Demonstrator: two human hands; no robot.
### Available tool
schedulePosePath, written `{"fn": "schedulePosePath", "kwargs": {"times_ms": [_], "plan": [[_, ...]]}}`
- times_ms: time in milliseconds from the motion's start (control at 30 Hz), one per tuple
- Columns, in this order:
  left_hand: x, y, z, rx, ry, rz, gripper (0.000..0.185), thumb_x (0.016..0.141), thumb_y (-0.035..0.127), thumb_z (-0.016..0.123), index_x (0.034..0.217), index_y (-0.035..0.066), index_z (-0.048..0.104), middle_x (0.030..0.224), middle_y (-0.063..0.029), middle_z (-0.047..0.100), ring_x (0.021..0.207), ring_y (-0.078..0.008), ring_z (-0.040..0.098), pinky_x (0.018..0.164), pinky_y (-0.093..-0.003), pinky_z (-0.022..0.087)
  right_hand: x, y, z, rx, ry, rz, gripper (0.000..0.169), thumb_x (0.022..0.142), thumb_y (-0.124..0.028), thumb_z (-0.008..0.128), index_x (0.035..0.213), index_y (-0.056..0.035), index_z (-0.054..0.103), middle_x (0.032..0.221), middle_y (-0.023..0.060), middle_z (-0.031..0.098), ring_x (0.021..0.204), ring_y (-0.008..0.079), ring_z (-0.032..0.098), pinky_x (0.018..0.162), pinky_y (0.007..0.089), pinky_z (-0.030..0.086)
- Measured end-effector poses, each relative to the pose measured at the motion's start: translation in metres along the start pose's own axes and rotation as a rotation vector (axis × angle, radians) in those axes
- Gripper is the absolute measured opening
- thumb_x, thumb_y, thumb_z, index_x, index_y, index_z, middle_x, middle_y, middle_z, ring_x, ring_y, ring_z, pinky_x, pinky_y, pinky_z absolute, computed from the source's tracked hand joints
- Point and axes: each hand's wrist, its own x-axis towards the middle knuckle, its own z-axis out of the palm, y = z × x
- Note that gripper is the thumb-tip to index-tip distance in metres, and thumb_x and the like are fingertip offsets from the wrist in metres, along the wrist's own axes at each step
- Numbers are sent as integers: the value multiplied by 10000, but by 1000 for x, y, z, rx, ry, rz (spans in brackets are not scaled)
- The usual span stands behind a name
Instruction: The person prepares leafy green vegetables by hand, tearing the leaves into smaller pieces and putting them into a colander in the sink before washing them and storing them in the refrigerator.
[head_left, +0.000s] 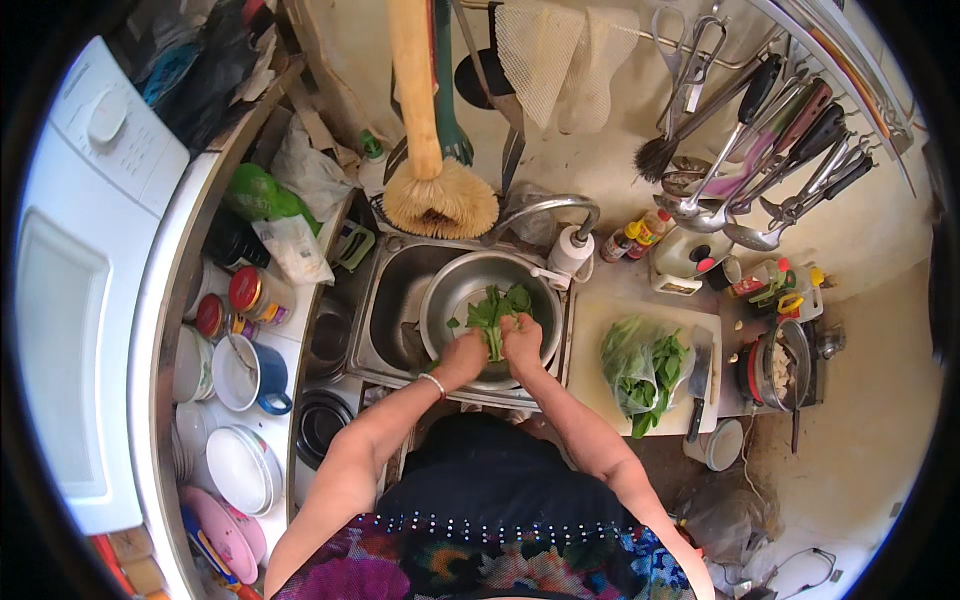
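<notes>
Over a round metal basin (442, 289) set in the sink, a bunch of leafy greens (491, 311) lies between my two hands. My right hand (522, 343) has its fingers closed on the greens at their right side. My left hand (463, 356), with a bracelet at the wrist, is at the stems on the left; its fingertips are partly hidden. A small loose leaf (453, 323) is near it in the basin. Right of the sink, a clear plastic bag of greens (637, 364) lies on a white cutting board (589, 337), beside a cleaver (700, 375).
The faucet (570, 255) stands at the basin's back right edge. A bristle brush (442, 199) and several utensils hang above. A pan with pale chunks (784, 364) is far right. A blue mug (262, 375), jars and bowls crowd the left shelf.
</notes>
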Motion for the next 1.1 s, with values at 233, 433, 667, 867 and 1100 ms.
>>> {"fn": "schedulePosePath", "kwargs": {"times_ms": [233, 433, 667, 867, 1100], "plan": [[52, -35, -3, -1282, 23, -634, 253, 756, 216, 566, 931, 34, 563, 872, -96, 583, 758, -240, 575, 676, -401, 466, 42, -5, -32, -805, -15, -594, 460, 735, -167, 627, 1098, 65, 466, 1124, 260, 468, 1020, 416, 458, 868, 432, 388], [61, -21, -20, -1630, -2, -633, 130, 807, 200, 554, 806, 70, 560, 869, -72, 565, 810, -217, 531, 703, -341, 442, 99, 3, -38, -1095, -91, -664, 574, 723, -40, 528, 1251, 72, 331, 1290, 235, 339, 1210, 390, 310, 949, 423, 343], [88, -12, -16, -1836, 198, -650, 119, 845, 176, 499, 816, 61, 513, 834, -81, 538, 767, -225, 508, 658, -353, 442, 113, 32, -37, -1324, -167, -698, 546, 757, -75, 435, 1269, 78, 323, 1311, 205, 351, 1280, 319, 244, 951, 444, 334], [101, -18, -8, -1899, 224, -629, 110, 841, 176, 510, 838, 65, 509, 867, -79, 532, 802, -233, 516, 699, -377, 437, 112, 28, -37, -1077, -124, -811, 445, 762, -94, 491, 1167, 84, 442, 1194, 226, 454, 1194, 354, 357, 896, 411, 402], [113, -7, 6, -1986, 250, -564, 109, 841, 135, 468, 884, 46, 513, 849, -102, 553, 748, -242, 536, 671, -388, 470, 55, 47, 5, -293, -262, -375, 301, 739, -76, 544, 1014, 42, 509, 906, 273, 568, 825, 444, 547, 743, 437, 465]]}}
